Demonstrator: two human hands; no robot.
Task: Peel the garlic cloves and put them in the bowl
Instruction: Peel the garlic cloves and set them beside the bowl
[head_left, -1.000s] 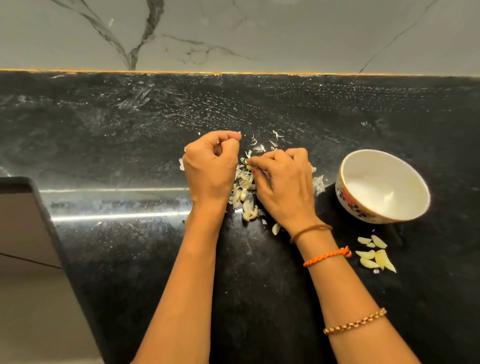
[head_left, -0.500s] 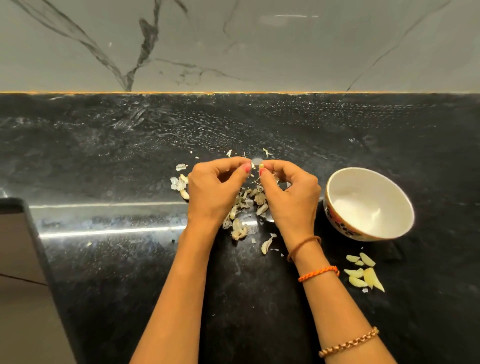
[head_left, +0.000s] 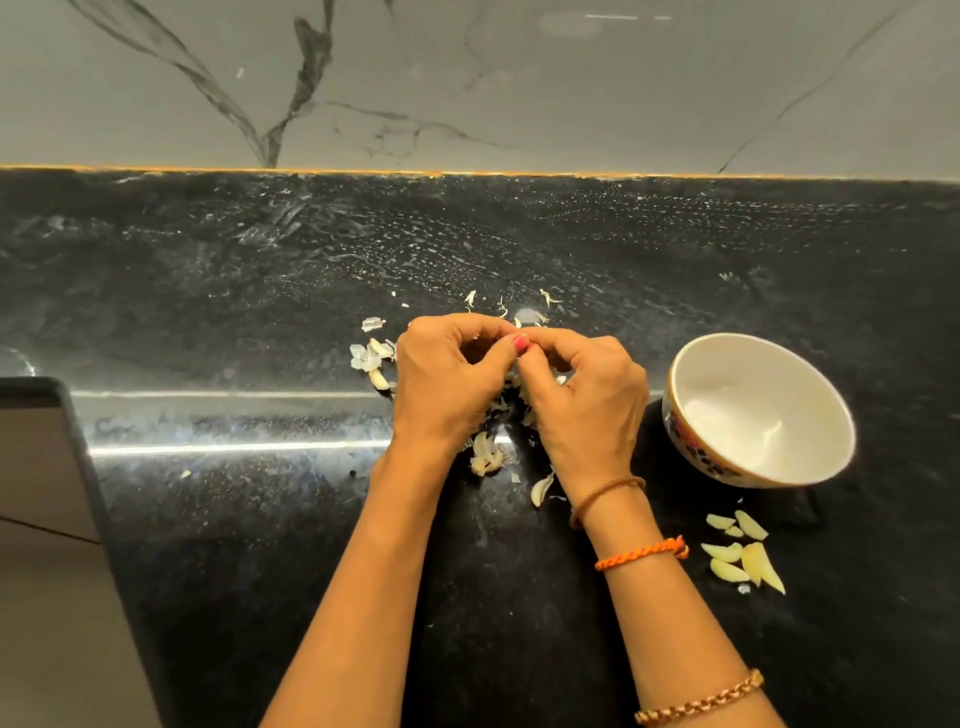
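Note:
My left hand (head_left: 447, 384) and my right hand (head_left: 592, 405) meet fingertip to fingertip over the black counter, pinching a small garlic clove that is almost wholly hidden between the thumbs. Under and around the hands lies a litter of garlic skins and unpeeled cloves (head_left: 485, 457). More skins (head_left: 371, 356) lie left of my left hand. A white bowl (head_left: 826, 431) with a flowered outside stands to the right, tilted toward me, nothing visible inside. Several peeled yellowish cloves (head_left: 743, 556) lie on the counter in front of the bowl.
The black stone counter (head_left: 234, 545) ends at a grey marble wall (head_left: 467, 78) behind. At the left the counter's edge drops to a lower grey surface (head_left: 47, 519). A loose clove (head_left: 541, 488) lies by my right wrist.
My hands came together from a slight gap, and the fingertips now touch around the clove. The view has shifted a little; the bowl and the peeled cloves lie as before.

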